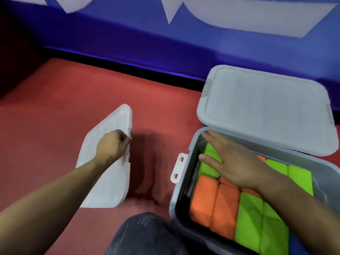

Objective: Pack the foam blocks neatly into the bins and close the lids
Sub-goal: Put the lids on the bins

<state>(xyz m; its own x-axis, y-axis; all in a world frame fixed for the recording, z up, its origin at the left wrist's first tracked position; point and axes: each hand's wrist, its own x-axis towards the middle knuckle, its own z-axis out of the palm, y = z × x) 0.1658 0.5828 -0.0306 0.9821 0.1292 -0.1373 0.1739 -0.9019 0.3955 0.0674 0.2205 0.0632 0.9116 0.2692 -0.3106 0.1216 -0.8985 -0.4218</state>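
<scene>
The right hand [230, 162] lies flat and spread, palm down, on the foam blocks inside the open bin [181, 197] at the near right; it covers the middle of the packing, so the blocks beneath it cannot be counted, and nothing is gripped. The bin's near right corner runs out of frame, and its far rim is hidden under a second lid [265, 109], a pale grey rounded rectangle with a raised border that rests tilted across that far edge. Whether another bin sits under that lid cannot be told.

Of what shows, the orange blocks [214, 201] number two clearly at the near left of the bin, with slivers of more orange beside the wrist and past the hand. The green blocks [261, 223] show as soft, slightly creased cushions: two or so near, two at the far right, one or more at the far left under the fingers. A white latch tab [178, 167] with two slots juts from the bin's left wall.

On the left, the left hand [112, 146] is curled over the right edge of a loose lid [108, 173] (fingertips hidden, blurred), which lies tilted on the red carpet [55, 107]. A dark denim knee [147, 236] sits at the near edge, and a blue padded wall [128, 34] with white shapes stands beyond.
</scene>
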